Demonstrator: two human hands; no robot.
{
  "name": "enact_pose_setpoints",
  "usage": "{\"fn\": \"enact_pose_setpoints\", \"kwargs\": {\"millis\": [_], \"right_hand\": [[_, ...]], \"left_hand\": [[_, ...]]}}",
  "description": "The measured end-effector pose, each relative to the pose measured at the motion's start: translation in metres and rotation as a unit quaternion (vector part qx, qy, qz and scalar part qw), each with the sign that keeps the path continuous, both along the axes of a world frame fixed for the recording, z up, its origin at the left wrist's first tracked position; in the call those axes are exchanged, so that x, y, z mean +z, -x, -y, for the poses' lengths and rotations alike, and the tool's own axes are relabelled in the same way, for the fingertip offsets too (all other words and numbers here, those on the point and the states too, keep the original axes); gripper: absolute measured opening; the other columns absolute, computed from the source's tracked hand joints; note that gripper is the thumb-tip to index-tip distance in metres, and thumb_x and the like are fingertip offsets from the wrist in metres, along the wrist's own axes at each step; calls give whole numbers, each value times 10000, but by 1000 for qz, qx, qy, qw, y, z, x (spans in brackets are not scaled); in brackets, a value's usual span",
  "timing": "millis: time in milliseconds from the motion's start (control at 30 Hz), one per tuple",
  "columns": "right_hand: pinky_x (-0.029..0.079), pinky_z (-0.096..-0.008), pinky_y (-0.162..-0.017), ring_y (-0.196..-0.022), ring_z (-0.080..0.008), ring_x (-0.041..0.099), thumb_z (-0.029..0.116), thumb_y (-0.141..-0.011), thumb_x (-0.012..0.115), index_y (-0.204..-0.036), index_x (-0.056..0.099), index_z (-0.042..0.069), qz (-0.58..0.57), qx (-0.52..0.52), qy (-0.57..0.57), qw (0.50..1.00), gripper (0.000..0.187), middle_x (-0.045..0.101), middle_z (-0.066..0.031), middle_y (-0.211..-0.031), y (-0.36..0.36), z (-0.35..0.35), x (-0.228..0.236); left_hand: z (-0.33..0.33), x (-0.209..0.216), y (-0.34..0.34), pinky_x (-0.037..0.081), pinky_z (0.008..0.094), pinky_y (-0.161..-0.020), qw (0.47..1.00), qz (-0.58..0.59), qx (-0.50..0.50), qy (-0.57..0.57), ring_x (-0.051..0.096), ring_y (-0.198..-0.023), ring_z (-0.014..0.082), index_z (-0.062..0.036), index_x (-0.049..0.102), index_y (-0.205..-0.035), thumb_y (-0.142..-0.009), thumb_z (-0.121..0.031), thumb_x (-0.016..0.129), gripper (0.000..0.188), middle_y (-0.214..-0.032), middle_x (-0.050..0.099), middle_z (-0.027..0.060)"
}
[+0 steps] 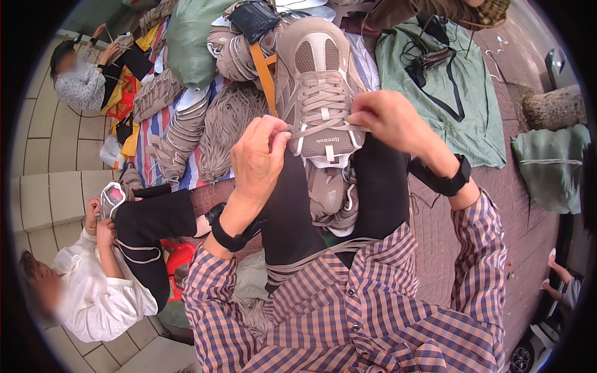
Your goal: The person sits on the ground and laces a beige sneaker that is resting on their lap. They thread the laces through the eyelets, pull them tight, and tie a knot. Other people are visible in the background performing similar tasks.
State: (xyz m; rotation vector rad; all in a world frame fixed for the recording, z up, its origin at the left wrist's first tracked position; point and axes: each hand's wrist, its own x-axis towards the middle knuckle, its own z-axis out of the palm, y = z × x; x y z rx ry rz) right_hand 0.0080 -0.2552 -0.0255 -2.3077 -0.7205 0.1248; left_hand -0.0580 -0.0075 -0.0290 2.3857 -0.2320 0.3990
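A beige-grey sneaker [320, 46] rests in front of me above my thighs, its toe pointing away and its tongue toward me. Its flat beige shoelace [322, 93] crosses through the eyelets. My left hand [256, 155] is closed at the left side of the collar, pinching the lace between thumb and finger. At the right side, my right hand [393, 121] pinches the lace too, fingers curled. The lace runs across the tongue between both hands. More sneakers [326, 193] of the same colour sit between my legs. Loose laces [311, 256] lie over my lap.
A heap of beige laces [233, 127] and stacked shoes [180, 140] lie on a striped sheet [149, 127] at left, beside a green sack [193, 53]. Two people [106, 292] handle shoes at left. A green tarp [460, 112] with black straps spreads at right, near a log [553, 107].
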Motion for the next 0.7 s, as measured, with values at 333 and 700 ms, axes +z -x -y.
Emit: {"fn": "enact_pose_setpoints", "kwargs": {"millis": [333,700], "right_hand": [[424,-218,-643,-711,-46,533,184,-829,754,-837,647,52,-263,-84,-279,920,171,624,24,-761,6,5,-32],[494,-412,-713,-871,-327,604,103,-796,712,-1031,591,47,197,-176,-99,959,270,571,-128,-989,59,-20,-31]], "left_hand": [[22,18,-15,492,389,-593,926,97,-93,-354,622,-714,278,-68,568,-832,-846,-87,622,59,-802,546,80],[18,3,8,522,347,-659,973,128,2,-192,643,-811,274,-77,595,-1026,-679,-137,815,414,-961,593,79]]}}
